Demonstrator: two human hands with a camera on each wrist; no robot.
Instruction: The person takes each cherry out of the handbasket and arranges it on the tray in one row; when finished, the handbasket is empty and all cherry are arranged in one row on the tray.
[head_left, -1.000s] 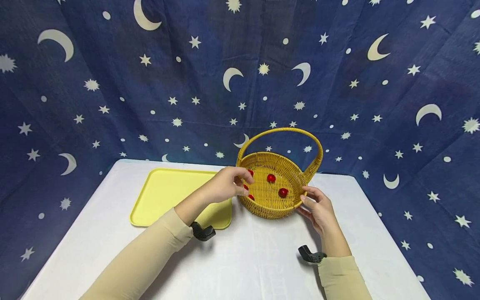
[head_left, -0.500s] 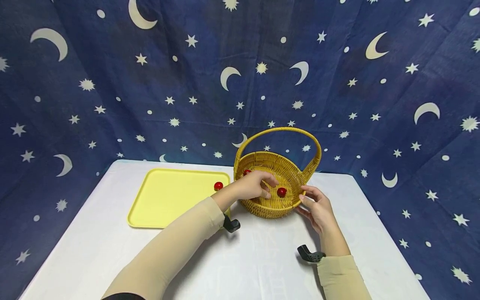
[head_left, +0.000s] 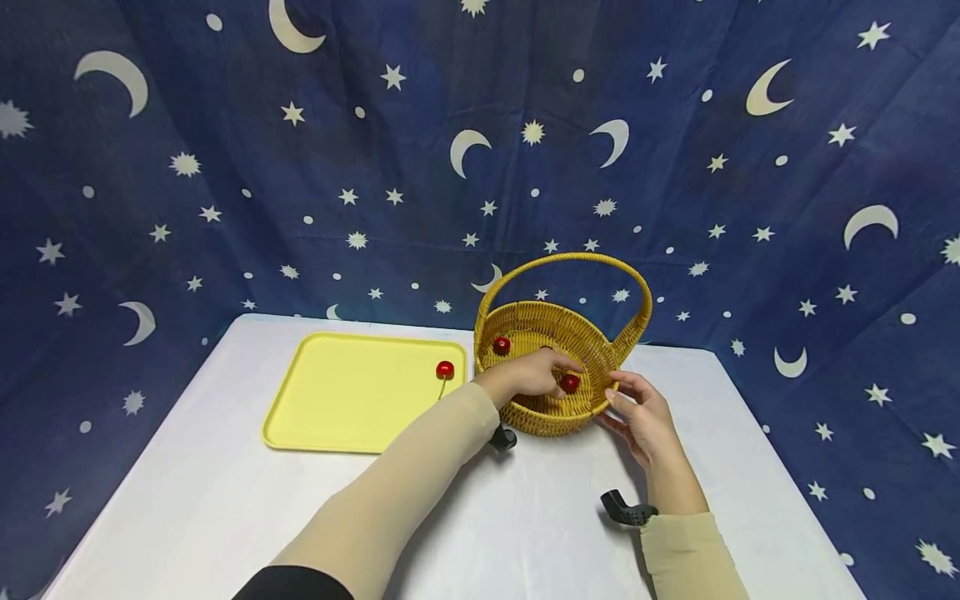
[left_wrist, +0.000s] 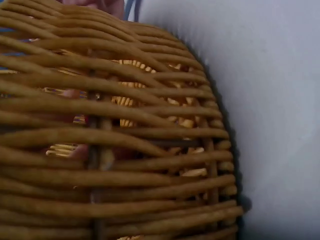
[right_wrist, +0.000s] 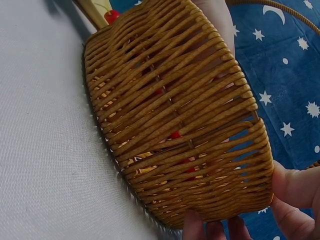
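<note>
My left hand [head_left: 531,372] reaches over the near left rim into the yellow wicker basket [head_left: 547,426]. Its thumb and forefinger are spread at a red cherry [head_left: 570,383] on the basket floor; contact cannot be made out. Another cherry [head_left: 502,345] lies at the basket's left side, and one more is mostly hidden behind the hand. My right hand [head_left: 643,417] grips the basket's right rim, thumb above and fingers beneath, also visible in the right wrist view. In the left wrist view the woven wall [left_wrist: 115,135] hides most of the left hand.
A yellow tray [head_left: 352,392] lies left of the basket on the white table [head_left: 525,517]. On its right side rests a cherry [head_left: 445,369] with a green stem. The basket's tall handle [head_left: 566,257] arches over it. A blue star-patterned cloth [head_left: 390,150] hangs behind.
My left hand has moved right, from the basket's left edge to the cherry at its right side. A cherry lying on the tray has come into view. The right hand keeps its grip.
</note>
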